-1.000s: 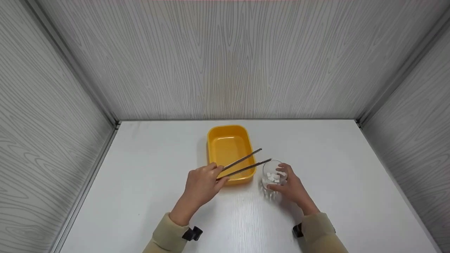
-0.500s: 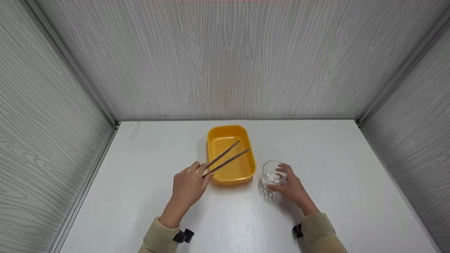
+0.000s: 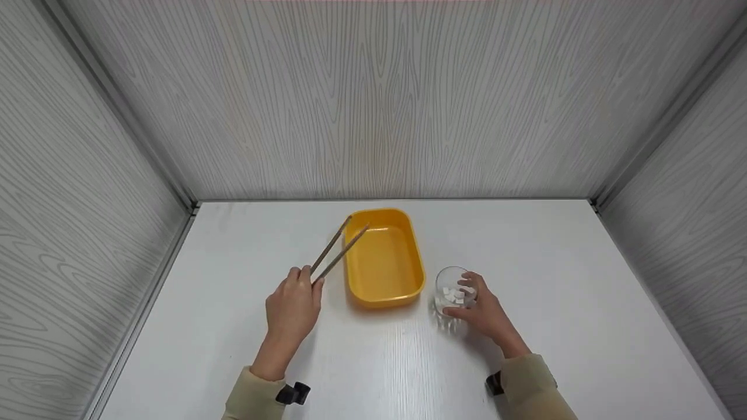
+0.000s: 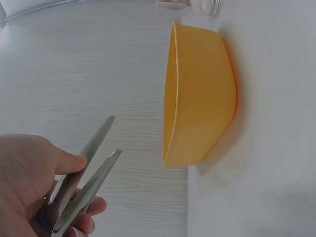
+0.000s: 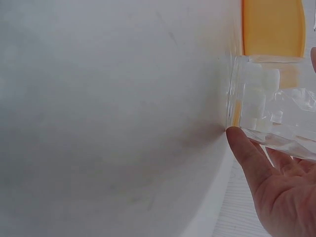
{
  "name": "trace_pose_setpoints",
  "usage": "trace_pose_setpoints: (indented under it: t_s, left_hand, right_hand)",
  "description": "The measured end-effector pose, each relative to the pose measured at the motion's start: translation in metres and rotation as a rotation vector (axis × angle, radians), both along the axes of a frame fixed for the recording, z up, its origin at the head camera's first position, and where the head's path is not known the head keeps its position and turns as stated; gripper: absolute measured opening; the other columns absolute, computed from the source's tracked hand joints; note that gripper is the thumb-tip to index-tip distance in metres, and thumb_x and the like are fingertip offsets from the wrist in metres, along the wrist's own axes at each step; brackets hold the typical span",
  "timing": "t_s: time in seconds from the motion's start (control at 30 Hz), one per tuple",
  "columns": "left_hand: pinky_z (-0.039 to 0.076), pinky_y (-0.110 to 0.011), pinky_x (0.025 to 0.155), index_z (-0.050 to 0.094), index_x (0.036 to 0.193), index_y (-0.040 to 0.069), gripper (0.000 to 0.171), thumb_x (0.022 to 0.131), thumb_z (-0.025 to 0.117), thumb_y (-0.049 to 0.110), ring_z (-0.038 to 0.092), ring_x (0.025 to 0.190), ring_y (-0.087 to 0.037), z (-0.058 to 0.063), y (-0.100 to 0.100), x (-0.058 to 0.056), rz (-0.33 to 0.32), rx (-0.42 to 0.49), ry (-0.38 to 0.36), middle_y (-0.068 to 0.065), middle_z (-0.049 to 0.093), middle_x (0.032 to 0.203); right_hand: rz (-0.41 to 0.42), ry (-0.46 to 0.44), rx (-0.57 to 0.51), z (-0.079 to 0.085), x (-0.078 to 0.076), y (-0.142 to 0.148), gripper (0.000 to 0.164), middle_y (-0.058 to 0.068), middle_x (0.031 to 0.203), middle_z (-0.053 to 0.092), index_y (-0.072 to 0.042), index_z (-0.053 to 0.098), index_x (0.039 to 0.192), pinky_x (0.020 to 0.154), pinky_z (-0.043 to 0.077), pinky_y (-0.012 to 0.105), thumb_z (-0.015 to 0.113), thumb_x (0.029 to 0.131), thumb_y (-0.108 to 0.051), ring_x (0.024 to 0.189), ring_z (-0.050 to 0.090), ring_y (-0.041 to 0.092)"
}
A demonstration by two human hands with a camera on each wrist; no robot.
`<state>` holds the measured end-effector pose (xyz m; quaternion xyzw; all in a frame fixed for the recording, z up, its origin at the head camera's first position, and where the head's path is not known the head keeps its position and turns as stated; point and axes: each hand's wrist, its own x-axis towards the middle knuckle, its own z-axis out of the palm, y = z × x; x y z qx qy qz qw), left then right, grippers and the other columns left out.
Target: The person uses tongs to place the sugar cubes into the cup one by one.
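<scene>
My left hand [image 3: 292, 306] grips a pair of metal tongs [image 3: 343, 252] whose arms stand apart. No object shows between the tips in the left wrist view. The tongs are left of the yellow plastic tray [image 3: 385, 262], their tips near its far left rim in the head view. My right hand [image 3: 487, 312] holds a clear glass [image 3: 444, 275] around its right side, with thumb and fingers spread about it. Several white cubes [image 3: 453, 295] lie in the glass, which stands upright on the table. The tray's floor is bare.
The tray sits in the middle of the white table [image 3: 525, 251], with the glass close to its near right corner. Grey wood-grain panels [image 3: 373, 99] rise behind the table and at both sides.
My left hand has moved left with the tongs, from beside the glass, across the tray, to the tray's left side. The right hand and glass have stayed in place.
</scene>
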<state>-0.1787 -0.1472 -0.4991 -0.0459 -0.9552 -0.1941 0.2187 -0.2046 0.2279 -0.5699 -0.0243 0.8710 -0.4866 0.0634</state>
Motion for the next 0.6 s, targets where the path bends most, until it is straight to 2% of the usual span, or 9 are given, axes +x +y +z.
trace_pose_setpoints:
  t_s: [0.33,0.6]
  left_hand:
    - [0.051,-0.045,0.049,0.063,0.106,-0.015,0.034,0.092,0.069,0.015,0.064,0.063,-0.032,-0.017,-0.023,-0.01,0.114,0.041,-0.035,-0.017,0.059,0.078]
    - [0.051,-0.046,0.05,0.063,0.1,-0.015,0.029,0.091,0.069,0.011,0.064,0.064,-0.034,-0.035,-0.037,-0.016,0.128,0.012,-0.119,-0.018,0.057,0.077]
  right_hand:
    - [0.005,-0.003,-0.013,-0.001,0.0,0.001,0.095,0.009,0.144,0.045,-0.015,0.032,0.146,0.098,0.042,0.051,0.087,0.073,-0.038,0.119,0.054,0.037]
    - [0.014,0.011,0.015,-0.001,-0.001,0.0,0.094,0.011,0.143,0.046,-0.014,0.031,0.145,0.098,0.039,0.053,0.086,0.074,-0.04,0.125,0.048,0.037]
